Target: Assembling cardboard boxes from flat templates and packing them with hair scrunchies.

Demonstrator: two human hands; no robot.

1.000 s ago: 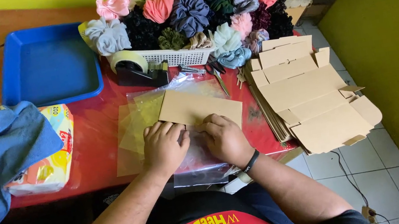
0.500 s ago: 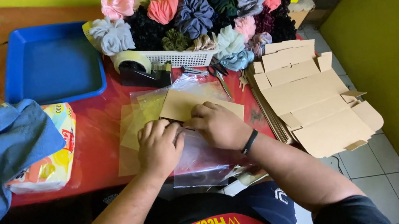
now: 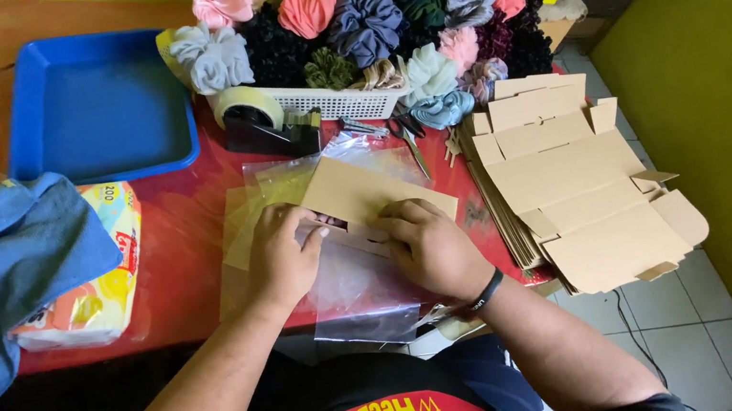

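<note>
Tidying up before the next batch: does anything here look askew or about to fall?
The stack of flat cardboard box blanks juts past the red table edge over the floor, fanned unevenly. A blue cloth also droops off the left side.

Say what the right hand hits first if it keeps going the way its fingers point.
The right hand points up-left across the table, fingers on the cardboard piece. Past that, likely the tape dispenser; depth is unclear.

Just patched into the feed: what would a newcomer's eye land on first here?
The heap of colourful fabric scrunchies in a white basket at the table's far edge. Nearer, the left hand and right hand press a flat cardboard piece over clear plastic bags, with a stack of flat cardboard blanks right.
</note>
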